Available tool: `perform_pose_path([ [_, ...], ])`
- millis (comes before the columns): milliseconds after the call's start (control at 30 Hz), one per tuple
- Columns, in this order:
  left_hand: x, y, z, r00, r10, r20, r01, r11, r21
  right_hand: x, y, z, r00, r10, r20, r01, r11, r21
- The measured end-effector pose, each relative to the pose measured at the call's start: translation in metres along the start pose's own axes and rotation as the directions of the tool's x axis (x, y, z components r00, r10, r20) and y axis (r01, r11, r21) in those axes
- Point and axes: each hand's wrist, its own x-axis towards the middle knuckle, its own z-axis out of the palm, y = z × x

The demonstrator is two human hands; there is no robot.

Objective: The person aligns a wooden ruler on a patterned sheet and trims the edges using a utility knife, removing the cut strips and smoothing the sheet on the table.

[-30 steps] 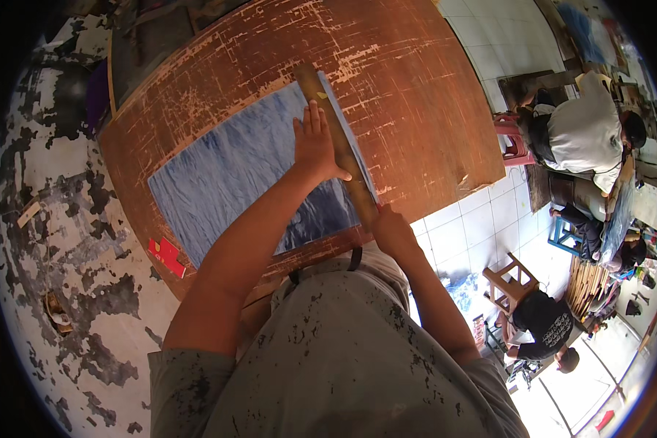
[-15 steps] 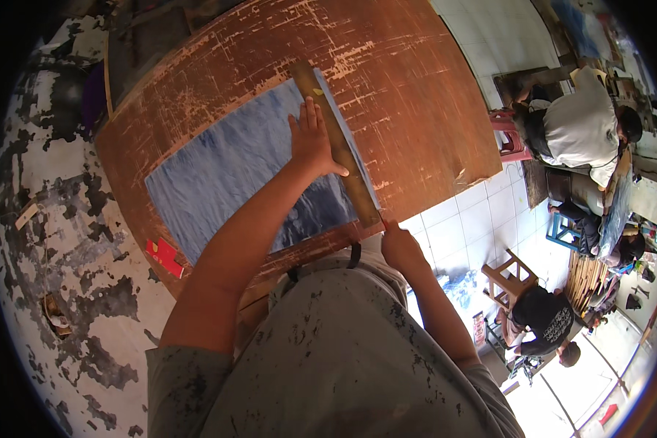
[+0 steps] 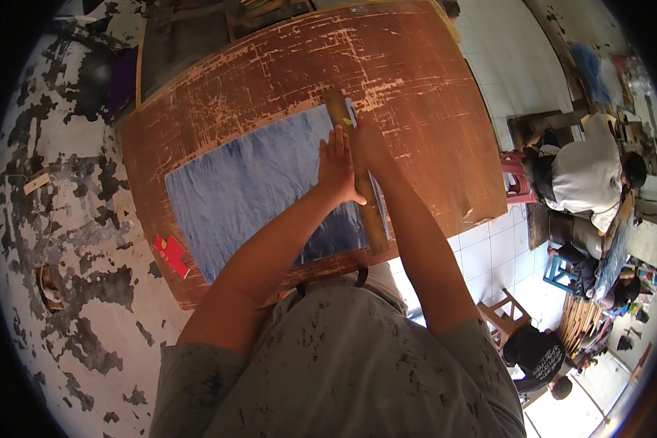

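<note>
Scratched reddish-brown wooden tabletop (image 3: pixel 270 80) is carrying a blue rectangular sheet (image 3: pixel 255 193). Along its right edge a long wooden strip (image 3: pixel 358 175) is lying. Left hand (image 3: pixel 337 164) is pressing flat, fingers spread, holding nothing, beside the strip. Right hand (image 3: pixel 370 142) is resting on the strip; grip unclear. Small red scrap (image 3: pixel 171 255) is sitting near-left.

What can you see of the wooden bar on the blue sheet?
The wooden bar is long, narrow, straight and tan-brown. It lies flat along the right edge of the blue sheet on the worn brown board, running from mid-board to the near edge. The left hand presses flat beside it; the right hand rests on it.
</note>
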Motion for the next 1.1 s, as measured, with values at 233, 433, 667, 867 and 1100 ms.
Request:
perform_pose_path([
  [233, -0.007, -0.013, 0.012, 0.998, -0.048, -0.032, 0.047, 0.999, -0.025, 0.069, -0.047, 0.000, 0.937, 0.222, 0.270, -0.159, 0.958, -0.238],
  [433, -0.003, -0.006, 0.013, 0.997, -0.031, -0.075, 0.027, 0.999, -0.044, 0.069, -0.022, 0.008, 0.931, 0.134, 0.341, 0.016, 0.915, -0.403],
  [667, -0.007, -0.013, 0.012, 0.998, -0.032, -0.051, 0.029, 0.998, -0.055, -0.059, -0.013, -0.014, 0.903, 0.046, 0.427, 0.123, 0.925, -0.359],
  [867, -0.005, -0.013, 0.015, 0.998, -0.043, -0.051, 0.040, 0.998, -0.057, -0.197, -0.014, -0.056, 0.891, 0.290, 0.351, -0.221, 0.949, -0.223],
  [1100, -0.002, -0.010, 0.010, 0.998, -0.053, -0.029, 0.052, 0.998, -0.037, -0.263, -0.003, -0.068, 0.748, 0.519, 0.413, -0.446, 0.855, -0.266],
])
